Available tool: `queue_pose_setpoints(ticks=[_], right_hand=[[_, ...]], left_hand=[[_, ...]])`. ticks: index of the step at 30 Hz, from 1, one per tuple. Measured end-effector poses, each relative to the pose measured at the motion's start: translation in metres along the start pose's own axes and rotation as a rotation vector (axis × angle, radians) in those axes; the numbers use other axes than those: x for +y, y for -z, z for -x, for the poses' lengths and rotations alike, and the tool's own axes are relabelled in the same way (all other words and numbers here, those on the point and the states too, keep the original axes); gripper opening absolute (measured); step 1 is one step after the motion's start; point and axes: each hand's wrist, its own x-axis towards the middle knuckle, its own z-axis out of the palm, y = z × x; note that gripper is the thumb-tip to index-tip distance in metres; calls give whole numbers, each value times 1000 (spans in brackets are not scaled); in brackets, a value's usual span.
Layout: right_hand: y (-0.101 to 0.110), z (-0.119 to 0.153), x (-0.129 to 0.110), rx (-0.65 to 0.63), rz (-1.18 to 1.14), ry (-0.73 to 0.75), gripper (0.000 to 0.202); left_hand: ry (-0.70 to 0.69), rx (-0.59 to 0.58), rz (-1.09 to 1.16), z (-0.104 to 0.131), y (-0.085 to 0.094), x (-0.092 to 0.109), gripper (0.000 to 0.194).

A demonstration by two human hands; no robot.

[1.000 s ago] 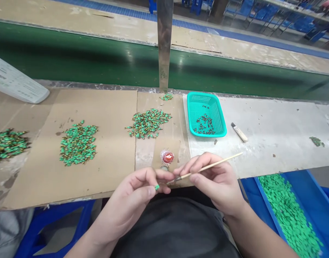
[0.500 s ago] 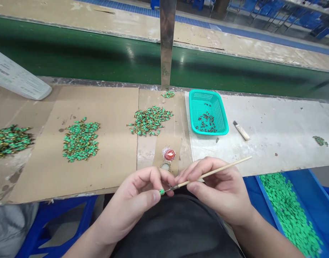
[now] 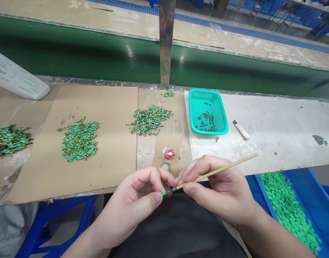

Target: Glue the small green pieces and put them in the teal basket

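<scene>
The left hand [image 3: 139, 202] has its grip pressed nearly together, thumb and finger pinching a small green piece [image 3: 163, 193] near the counter [image 3: 263, 125] edge. The right hand [image 3: 220, 191] has its grip pinching a brush [image 3: 228, 166], tip at the piece; whether they touch, I cannot tell. A red disc [image 3: 169, 154] lies beyond the hands.

Looks across a table [image 3: 144, 157] sheeted in cardboard [image 3: 113, 111] to a glossy green strip [image 3: 73, 53], dotted with reflected light and crossed by an upright metal post [image 3: 166, 43]. Continues past a scuffed, blue-edged ledge [image 3: 126, 21] to dim grey floor [image 3: 231, 19] and thin-legged furniture [image 3: 311, 5]. Includes a blue plastic frame [image 3: 88, 213] below, at lower left.
</scene>
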Motion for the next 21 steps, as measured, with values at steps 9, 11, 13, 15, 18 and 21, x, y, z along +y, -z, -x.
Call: queue_pose_setpoints(ticks=[9, 11, 13, 15, 18, 21], right_hand=[[-2, 0, 0, -5, -56, 4, 14], [-2, 1, 0, 3, -59, -1, 14], [-3, 1, 0, 10, -68, -6, 13], [-3, 1, 0, 12, -78, -8, 13], [-3, 1, -1, 7, -86, -2, 13], [-3, 1, 0, 11, -68, -5, 13]], left_hand=[[-12, -20, 2, 5, 5, 1, 24], [-9, -23, 14, 6, 4, 2, 23], [-5, -18, 24, 6, 3, 2, 23], [-2, -15, 30, 6, 2, 3, 23], [-4, -16, 33, 6, 1, 2, 24], [3, -17, 33, 5, 2, 0, 23]])
